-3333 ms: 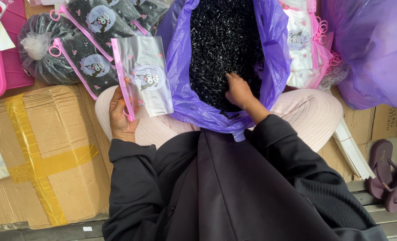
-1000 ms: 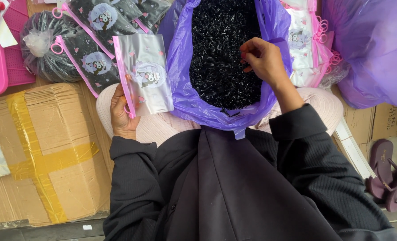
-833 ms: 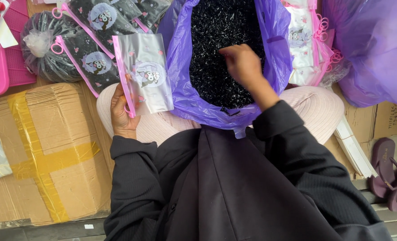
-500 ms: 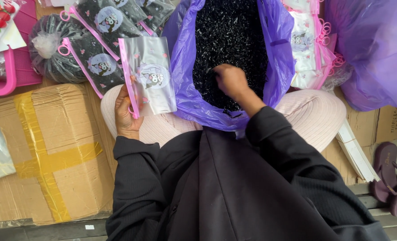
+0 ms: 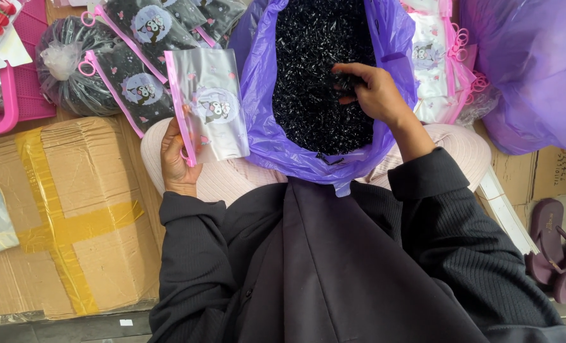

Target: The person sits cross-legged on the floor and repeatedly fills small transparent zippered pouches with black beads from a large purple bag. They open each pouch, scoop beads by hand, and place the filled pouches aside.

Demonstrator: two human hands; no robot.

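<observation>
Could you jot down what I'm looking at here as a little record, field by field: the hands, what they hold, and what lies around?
Left hand: holds a clear zip pouch with a pink edge, upright over the lap.
Right hand: inside the purple bag, pinching a clump of the black small pieces.
Left of the lap: taped cardboard box.
Above the box: filled dark pouches.
Far right: purple sandals.

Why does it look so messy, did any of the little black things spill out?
Nothing stands out. The black bits all sit inside the purple bag; the right hand grabs some, and the left hand holds a clear zip pouch.
</observation>
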